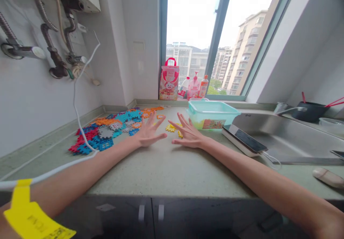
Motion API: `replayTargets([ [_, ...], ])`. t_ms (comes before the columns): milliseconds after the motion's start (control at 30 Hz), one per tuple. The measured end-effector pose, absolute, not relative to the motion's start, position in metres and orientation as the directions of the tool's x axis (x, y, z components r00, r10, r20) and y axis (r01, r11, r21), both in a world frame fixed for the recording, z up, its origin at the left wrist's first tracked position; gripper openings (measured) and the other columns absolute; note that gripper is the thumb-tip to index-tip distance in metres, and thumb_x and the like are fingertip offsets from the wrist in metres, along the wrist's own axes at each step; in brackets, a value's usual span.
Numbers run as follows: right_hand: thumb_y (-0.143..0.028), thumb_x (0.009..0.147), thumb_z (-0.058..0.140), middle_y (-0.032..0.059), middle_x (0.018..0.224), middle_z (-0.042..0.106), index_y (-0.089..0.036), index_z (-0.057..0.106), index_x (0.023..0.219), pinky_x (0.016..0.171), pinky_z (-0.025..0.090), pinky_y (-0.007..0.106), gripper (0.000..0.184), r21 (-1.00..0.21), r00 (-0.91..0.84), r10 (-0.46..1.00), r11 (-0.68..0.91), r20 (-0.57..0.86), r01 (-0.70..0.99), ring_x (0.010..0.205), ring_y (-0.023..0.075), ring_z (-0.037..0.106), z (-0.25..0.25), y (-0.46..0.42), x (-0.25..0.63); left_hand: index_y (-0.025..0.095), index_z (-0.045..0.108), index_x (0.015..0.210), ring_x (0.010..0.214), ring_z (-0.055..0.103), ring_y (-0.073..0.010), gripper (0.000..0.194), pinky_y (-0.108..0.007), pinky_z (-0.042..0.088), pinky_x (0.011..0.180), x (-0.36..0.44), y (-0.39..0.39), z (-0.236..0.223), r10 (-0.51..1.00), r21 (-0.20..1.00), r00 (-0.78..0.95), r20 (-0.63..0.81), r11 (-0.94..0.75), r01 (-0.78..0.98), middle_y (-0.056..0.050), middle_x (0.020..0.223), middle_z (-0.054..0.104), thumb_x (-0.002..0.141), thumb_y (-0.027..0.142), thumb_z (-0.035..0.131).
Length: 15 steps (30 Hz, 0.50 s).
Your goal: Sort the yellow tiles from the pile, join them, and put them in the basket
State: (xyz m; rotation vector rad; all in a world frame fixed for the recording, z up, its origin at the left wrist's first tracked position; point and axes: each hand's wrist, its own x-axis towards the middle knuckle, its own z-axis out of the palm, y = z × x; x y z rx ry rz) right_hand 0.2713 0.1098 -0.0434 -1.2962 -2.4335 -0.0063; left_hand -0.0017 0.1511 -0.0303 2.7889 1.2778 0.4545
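My left hand [149,131] is spread over the counter with its fingers apart, holding nothing. It is nearest to a pile of interlocking plastic building pieces [106,132] in red, blue, orange, grey and teal on the left. My right hand [188,133] also has its fingers spread and holds nothing. Behind and beside its fingers lie a few yellow building pieces [170,128], partly hidden by the hand. Just right of it stands a mint-green plastic tub [215,107] with something yellow showing through its wall.
A phone [245,138] rests on a white box by the steel sink [290,135]. A white cable [76,99] with a yellow tag [37,219] runs across my left forearm. Bottles [194,88] and a pink bag [169,83] stand at the window.
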Motion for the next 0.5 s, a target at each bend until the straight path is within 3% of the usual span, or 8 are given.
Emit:
replayTargets([
  [200,-0.088,0.089,0.059,0.0184,0.181,0.011,-0.034,0.032,0.172,0.128,0.017,0.074,0.103,-0.241,-0.402,0.865,0.477,0.301,0.845,0.165,0.0484,0.011,-0.051,0.124,0.276,0.043,0.015,0.174,0.165,-0.013,-0.0452,0.097,-0.078,-0.011,0.124,0.009,0.165,-0.035,0.821,0.193,0.549,0.156,-0.57,0.799,-0.003,0.182,-0.006,0.093,0.094,0.028],
  [367,-0.086,0.086,0.066,0.0203,0.178,0.025,-0.03,0.034,0.172,0.126,0.029,0.069,0.107,-0.25,-0.329,0.896,0.405,0.298,0.88,0.161,0.0487,0.03,-0.054,0.134,0.277,0.038,0.017,0.175,0.165,-0.012,-0.0452,0.102,-0.078,-0.015,0.124,0.015,0.176,-0.04,0.828,0.179,0.544,0.139,-0.561,0.808,-0.005,0.182,-0.001,0.091,0.096,0.025],
  [500,-0.085,0.089,0.061,0.0203,0.173,0.038,-0.029,0.04,0.17,0.124,0.037,0.063,0.101,-0.258,-0.291,0.917,0.361,0.273,0.896,0.154,0.0451,0.045,-0.054,0.143,0.274,0.034,0.023,0.175,0.165,-0.003,-0.0471,0.106,-0.078,-0.01,0.125,0.017,0.178,-0.039,0.805,0.16,0.586,0.092,-0.592,0.79,-0.009,0.181,0.007,0.089,0.098,0.026],
])
